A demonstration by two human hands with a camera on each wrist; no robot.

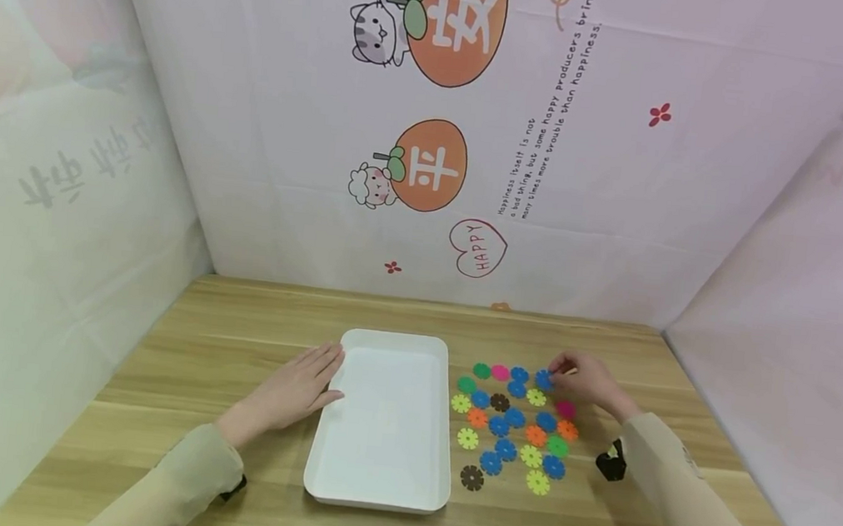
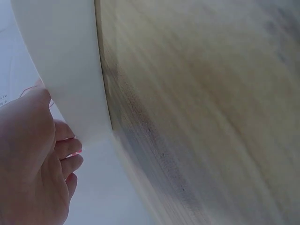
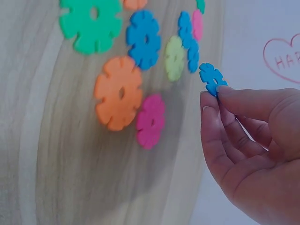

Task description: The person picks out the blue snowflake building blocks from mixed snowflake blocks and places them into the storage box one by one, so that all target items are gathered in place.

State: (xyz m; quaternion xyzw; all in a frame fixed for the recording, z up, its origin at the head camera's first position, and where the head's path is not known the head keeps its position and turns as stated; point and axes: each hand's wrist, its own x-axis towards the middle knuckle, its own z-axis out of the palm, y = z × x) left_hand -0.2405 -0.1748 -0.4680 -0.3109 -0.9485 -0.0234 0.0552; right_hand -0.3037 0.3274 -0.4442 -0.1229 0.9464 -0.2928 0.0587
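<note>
Between thumb and fingertips my right hand (image 1: 586, 380) pinches a blue notched plastic disc (image 3: 212, 78), at the far right corner of a spread of similar discs. My left hand (image 1: 295, 387) rests with straight fingers on the left rim of a white rectangular tray (image 1: 380, 502). In the left wrist view, that hand's fingers (image 2: 69, 147) lie along the tray's wall. Nearest the right hand in its wrist view are a magenta disc (image 3: 151, 122), an orange disc (image 3: 118, 93) and a yellow-green disc (image 3: 175, 58).
Several flower-shaped discs in blue, green, yellow, orange, pink and brown, such as this brown disc (image 1: 472, 478), lie right of the tray on the wooden table (image 1: 251, 315). A printed white cloth (image 1: 284, 201) hangs behind the table and along both sides.
</note>
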